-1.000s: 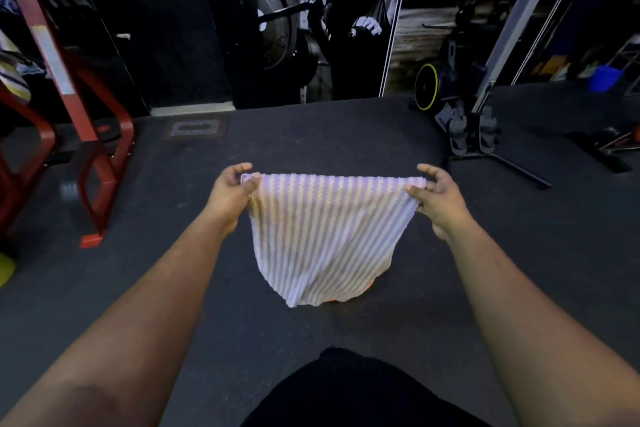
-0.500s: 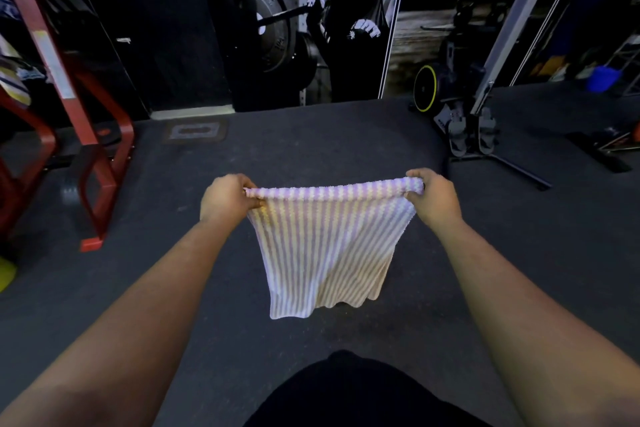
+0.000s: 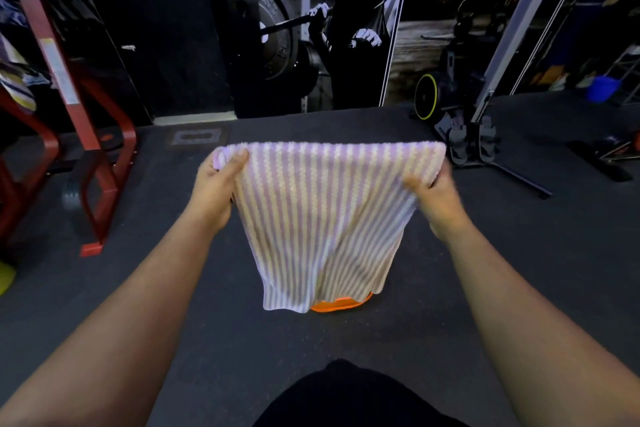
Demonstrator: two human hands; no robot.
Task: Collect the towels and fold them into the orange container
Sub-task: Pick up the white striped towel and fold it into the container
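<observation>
I see the left hand [image 3: 214,189] and right hand [image 3: 434,198] each pinching an upper corner of the striped towel [image 3: 325,218], at frame centre, above the orange container [image 3: 341,304].

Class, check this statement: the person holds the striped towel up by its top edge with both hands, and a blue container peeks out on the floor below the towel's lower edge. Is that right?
Not quite. The container showing below the striped towel is orange, not blue, as the head view shows. The rest stands: the left hand and right hand both grip the towel near its top edge, holding it up.
</observation>
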